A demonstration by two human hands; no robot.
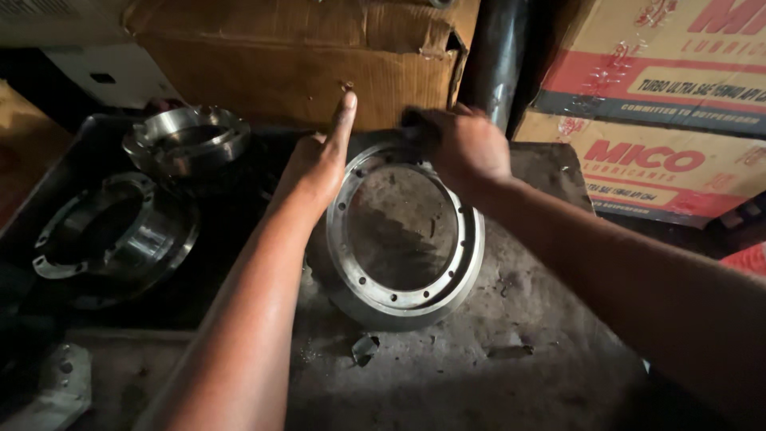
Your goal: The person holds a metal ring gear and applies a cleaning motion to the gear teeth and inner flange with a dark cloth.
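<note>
The metal ring [403, 239] lies on the counter [511, 351]; two hubs [120, 231] sit left of it, cardboard boxes [295, 72] behind it.
</note>
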